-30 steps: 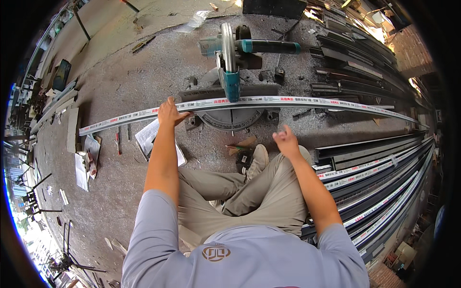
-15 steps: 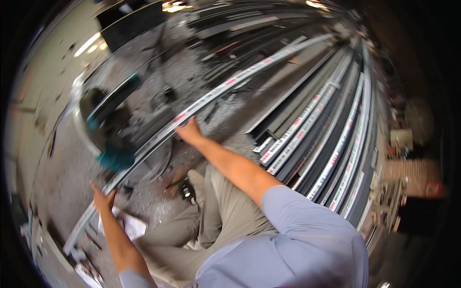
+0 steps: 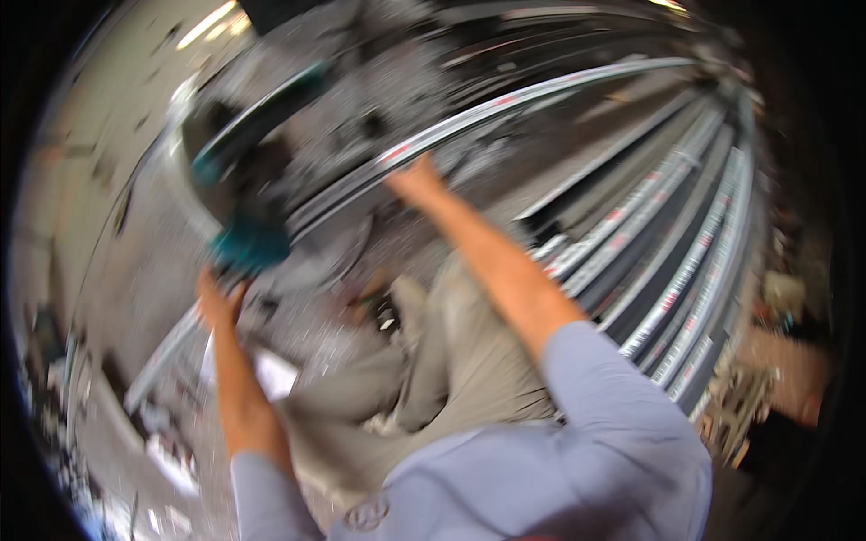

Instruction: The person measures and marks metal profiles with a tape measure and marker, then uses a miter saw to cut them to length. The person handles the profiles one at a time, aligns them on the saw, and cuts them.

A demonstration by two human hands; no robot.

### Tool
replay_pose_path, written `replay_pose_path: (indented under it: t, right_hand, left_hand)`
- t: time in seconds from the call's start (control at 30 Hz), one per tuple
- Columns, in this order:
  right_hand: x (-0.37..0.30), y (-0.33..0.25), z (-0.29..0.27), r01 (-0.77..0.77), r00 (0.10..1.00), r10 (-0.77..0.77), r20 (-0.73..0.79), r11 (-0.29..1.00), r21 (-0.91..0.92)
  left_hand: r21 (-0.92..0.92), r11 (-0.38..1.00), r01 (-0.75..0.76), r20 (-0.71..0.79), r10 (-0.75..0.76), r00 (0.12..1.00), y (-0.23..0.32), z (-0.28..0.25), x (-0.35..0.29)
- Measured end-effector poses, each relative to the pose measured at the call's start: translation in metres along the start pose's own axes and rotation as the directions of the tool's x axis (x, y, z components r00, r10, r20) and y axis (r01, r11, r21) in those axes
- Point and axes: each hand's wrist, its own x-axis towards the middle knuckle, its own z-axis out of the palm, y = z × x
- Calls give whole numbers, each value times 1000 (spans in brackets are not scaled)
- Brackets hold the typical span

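A long, pale profile bar (image 3: 487, 110) with red marks on its film runs from lower left to far right. Behind the teal part of a machine that looks like a cut-off saw (image 3: 250, 245), a stretch of it is hidden. My left hand (image 3: 219, 302) is closed around the bar's near left part, just below that teal part. Further along, beyond the saw, my right hand (image 3: 415, 183) grips the bar from its near side. Motion blurs the fingers of both hands.
Stacked long profiles (image 3: 631, 243) lie to my right, fanning toward the far right. Darker bars (image 3: 532, 45) lie at the back. A white sheet (image 3: 271, 371) is on the littered floor (image 3: 99, 270) near my left forearm. My bent legs (image 3: 424, 361) are in front of me.
The view has shifted, moving the scene up and right. Both hands have carried the bar away from me against the saw; the teal part now covers a piece of it that showed before.
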Motion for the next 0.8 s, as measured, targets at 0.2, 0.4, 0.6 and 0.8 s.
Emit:
replay_pose_path:
  t: [0.2, 0.4, 0.6, 0.8]
  right_hand:
    - [20, -3, -13, -18, 997, 32, 76, 984, -176]
    - [24, 18, -39, 7, 988, 10, 154, 993, -114]
    - [-40, -127, -86, 574, 811, -567, -141, 819, 8]
    - [-76, -287, -108, 924, 14, -944, 330, -114, -366]
  left_hand:
    - [218, 971, 102, 46, -114, 992, 24, -11, 8]
    - [177, 975, 137, 88, -154, 984, 42, -21, 7]
    - [161, 979, 123, 22, -129, 991, 20, -18, 0]
    - [99, 982, 160, 24, -163, 986, 20, -11, 6]
